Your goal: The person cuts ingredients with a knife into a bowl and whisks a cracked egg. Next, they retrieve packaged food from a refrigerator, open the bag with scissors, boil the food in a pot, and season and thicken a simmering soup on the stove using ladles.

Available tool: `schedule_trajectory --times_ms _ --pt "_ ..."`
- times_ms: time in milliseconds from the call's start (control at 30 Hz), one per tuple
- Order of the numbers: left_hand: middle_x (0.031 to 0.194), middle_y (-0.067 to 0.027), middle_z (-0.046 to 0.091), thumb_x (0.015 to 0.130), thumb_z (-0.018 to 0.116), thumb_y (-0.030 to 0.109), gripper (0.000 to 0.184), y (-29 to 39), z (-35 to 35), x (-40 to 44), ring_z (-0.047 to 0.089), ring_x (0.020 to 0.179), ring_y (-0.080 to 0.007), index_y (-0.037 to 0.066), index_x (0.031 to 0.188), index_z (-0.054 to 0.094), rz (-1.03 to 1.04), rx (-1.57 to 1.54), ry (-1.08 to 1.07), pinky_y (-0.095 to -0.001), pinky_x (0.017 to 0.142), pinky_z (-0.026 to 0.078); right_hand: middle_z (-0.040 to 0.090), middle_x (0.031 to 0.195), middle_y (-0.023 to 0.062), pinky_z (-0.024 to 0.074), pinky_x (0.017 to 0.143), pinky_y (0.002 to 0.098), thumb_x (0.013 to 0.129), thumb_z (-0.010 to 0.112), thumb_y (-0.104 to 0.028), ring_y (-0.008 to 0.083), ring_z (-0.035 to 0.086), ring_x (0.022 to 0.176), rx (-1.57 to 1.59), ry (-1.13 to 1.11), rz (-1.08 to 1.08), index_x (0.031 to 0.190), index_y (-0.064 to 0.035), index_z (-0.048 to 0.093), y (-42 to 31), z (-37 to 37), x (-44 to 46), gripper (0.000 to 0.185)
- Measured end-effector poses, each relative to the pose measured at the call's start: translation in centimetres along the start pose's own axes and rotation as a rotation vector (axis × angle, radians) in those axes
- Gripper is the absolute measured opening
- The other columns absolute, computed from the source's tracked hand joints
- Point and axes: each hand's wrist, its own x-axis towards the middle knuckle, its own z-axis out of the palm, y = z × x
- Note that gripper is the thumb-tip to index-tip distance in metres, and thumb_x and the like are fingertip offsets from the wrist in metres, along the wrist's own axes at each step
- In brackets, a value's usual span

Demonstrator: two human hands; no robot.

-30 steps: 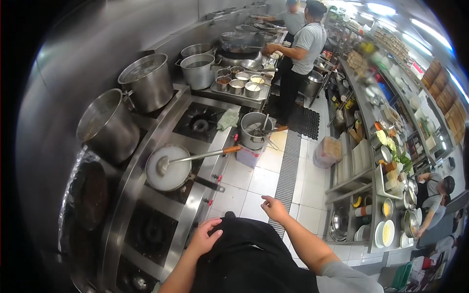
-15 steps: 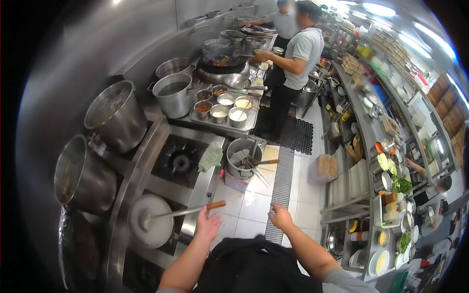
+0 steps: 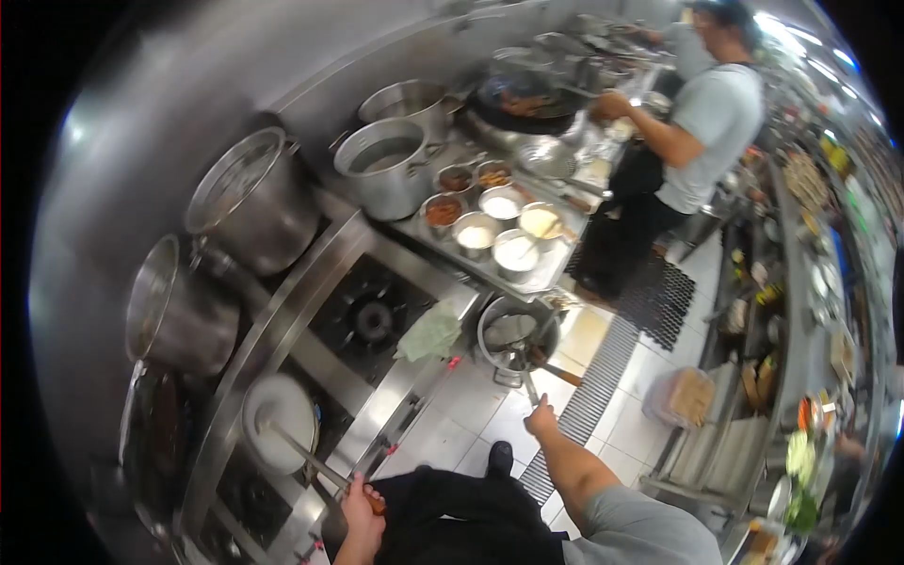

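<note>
My left hand [image 3: 363,508] is wrapped round the wooden handle of a ladle [image 3: 306,454]. The ladle's bowl end rests in a pan of whitish liquid [image 3: 281,424] on the stove at the lower left. My right hand [image 3: 541,419] reaches forward to a pot of utensils [image 3: 513,330] standing low beside the stove. Its fingers are closed at the end of a metal utensil handle [image 3: 530,388] that sticks out of that pot. A green cloth [image 3: 429,331] lies on the stove's front edge.
Large steel pots [image 3: 254,202] line the back of the stove. A tray [image 3: 556,278] bears several small containers. A co-worker [image 3: 706,122] stands at a wok [image 3: 527,99] ahead; another person is behind. Shelving [image 3: 744,443] runs along the right, with a plastic bin [image 3: 680,397] on the floor.
My left hand, open before, has taken hold of the ladle handle. My right hand has reached the utensil handle in the pot. The view has turned and moved closer to the tray.
</note>
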Motion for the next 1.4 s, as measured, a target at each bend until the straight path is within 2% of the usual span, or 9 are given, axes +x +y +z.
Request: schedule_trajectory --times_ms 133,200,367,667,800,867,933,1200,1400 --pt "0.068 0.0027 0.050 0.094 0.077 0.026 0.030 1.8 -3.4 -3.3 0.050 0.054 -0.0116 0.015 0.091 0.049 0.061 0.104 0.071 -0.0282 0.048 0.042 0.072 0.101 0.0311 0.0578 0.090 0.0469 0.082 0.077 -0.023 0.0449 0.072 0.095 0.348 -0.249 0.151 0.131 0.0108 0.055 1.3 3.7 6.7 0.063" --pt "0.068 0.0023 0.050 0.095 0.076 0.024 0.029 1.5 -4.5 -5.4 0.050 0.055 -0.0118 0.013 0.091 0.050 0.106 0.159 0.081 -0.0277 0.049 0.043 0.072 0.099 0.0308 0.0551 0.086 0.0495 0.084 0.077 -0.032 0.0477 0.070 0.097 0.159 0.019 -0.108 0.098 0.0094 0.071 1.1 2.6 6.6 0.044" --pt "0.063 -0.0004 0.052 0.095 0.075 0.022 0.024 1.3 -7.9 -9.3 0.048 0.047 -0.0120 0.009 0.093 0.055 0.303 0.177 0.171 -0.0280 0.044 0.041 0.068 0.101 0.0373 0.0530 0.090 0.0509 0.090 0.074 -0.035 0.0505 0.067 0.100 0.128 0.218 -0.183 0.110 0.0148 0.065 4.4 1.2 3.1 0.054" --pt "0.060 0.0012 0.050 0.093 0.076 0.019 0.023 1.5 -14.7 -7.7 0.046 0.045 -0.0095 0.007 0.089 0.056 0.304 0.347 0.299 -0.0277 0.041 0.038 0.056 0.065 0.0166 0.0412 0.057 0.0452 0.094 0.072 -0.024 0.0289 0.052 0.057 0.269 0.264 -0.392 0.083 0.0018 0.056 15.9 -5.0 -16.2 0.033" --pt "0.062 -0.0004 0.054 0.092 0.076 0.017 0.021 2.0 -18.1 -5.1 0.051 0.047 -0.0102 0.006 0.093 0.059 0.317 0.308 0.137 -0.0269 0.043 0.041 0.053 0.070 0.0055 0.0409 0.055 0.0364 0.101 0.059 -0.009 0.0155 0.048 0.061 0.472 0.225 -0.846 0.106 0.0043 0.056 9.4 -4.0 -19.5 0.014" --pt "0.063 -0.0015 0.057 0.092 0.075 0.016 0.019 3.4 -19.4 -4.3 0.053 0.048 -0.0102 0.005 0.097 0.060 0.308 0.295 0.066 -0.0264 0.044 0.043 0.049 0.070 0.0006 0.0389 0.053 0.0291 0.103 0.057 -0.008 0.0098 0.045 0.062 0.257 0.268 -0.765 0.112 0.0033 0.056 6.2 -1.8 -18.5 0.015" --pt "0.063 -0.0014 0.058 0.093 0.075 0.014 0.018 4.0 -20.9 -2.9 0.054 0.048 -0.0097 0.004 0.098 0.061 0.362 0.308 -0.001 -0.0262 0.044 0.045 0.053 0.071 -0.0013 0.0374 0.051 0.0259 0.106 0.054 -0.015 0.0075 0.046 0.059 0.525 -0.162 -0.561 0.114 -0.0050 0.060 -4.0 -4.3 -24.4 0.014" --pt "0.066 0.0004 0.059 0.093 0.074 0.011 0.015 6.5 -27.1 -2.3 0.055 0.051 -0.0072 0.005 0.100 0.062 0.446 0.209 -0.236 -0.0231 0.048 0.045 0.070 0.081 0.0235 0.0530 0.066 0.0534 0.102 0.052 -0.015 0.0429 0.069 0.071 -0.072 0.124 -1.068 0.138 -0.0016 0.048 -22.1 1.4 -35.7 0.039" --pt "0.066 0.0009 0.060 0.092 0.076 0.014 0.018 5.8 -31.0 -2.1 0.058 0.054 -0.0073 0.004 0.101 0.063 0.393 0.261 -0.300 -0.0239 0.051 0.048 0.071 0.083 0.0267 0.0547 0.070 0.0585 0.098 0.050 -0.014 0.0470 0.069 0.076 -0.377 0.249 -1.012 0.139 -0.0071 0.049 -27.0 2.8 -35.8 0.041"
